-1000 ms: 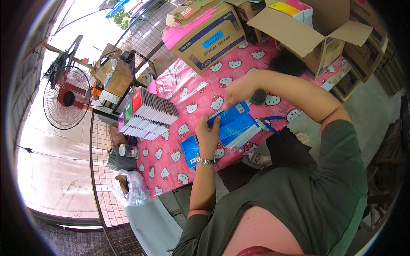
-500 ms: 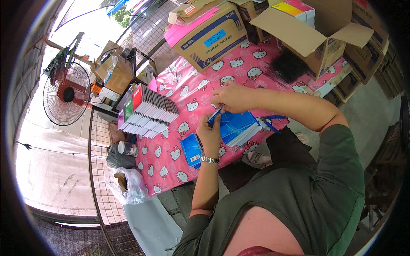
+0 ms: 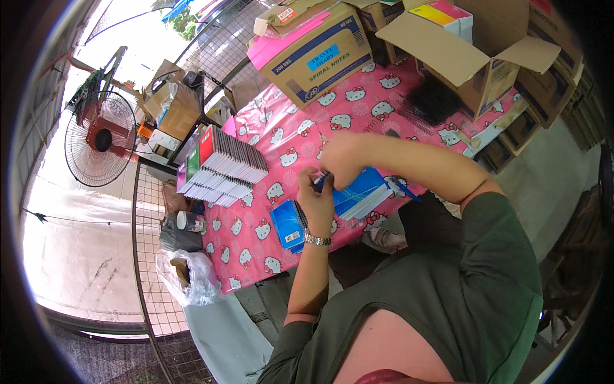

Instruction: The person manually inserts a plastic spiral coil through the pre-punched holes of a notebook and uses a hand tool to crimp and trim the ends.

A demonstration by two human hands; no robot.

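My left hand (image 3: 314,203), with a metal watch at the wrist, closes round a small blue notebook (image 3: 318,183) that it holds tilted up. Much of this notebook is hidden by my fingers; a dark spiral edge shows at its top. Curled and a little blurred, my right hand (image 3: 344,159) is at that top edge, and its fingertips are out of sight. Under my hands lies a stack of blue-covered notebooks (image 3: 363,192). Left of it, by my left wrist, are blue spiral-bound notebooks (image 3: 286,225). A blue-handled tool (image 3: 408,189) rests at the stack's right end.
Stacked spiral notebooks (image 3: 224,168) stand at the table's left. Black spiral coils (image 3: 432,104) lie in a heap at the back right, beside an open carton (image 3: 441,54). Another carton (image 3: 320,61) stands at the back. A plastic bag (image 3: 192,281) and a fan (image 3: 100,139) are at left.
My right hand has come down and turned over at the notebook's top edge, covering more of it. My left hand has shifted slightly and keeps its hold.
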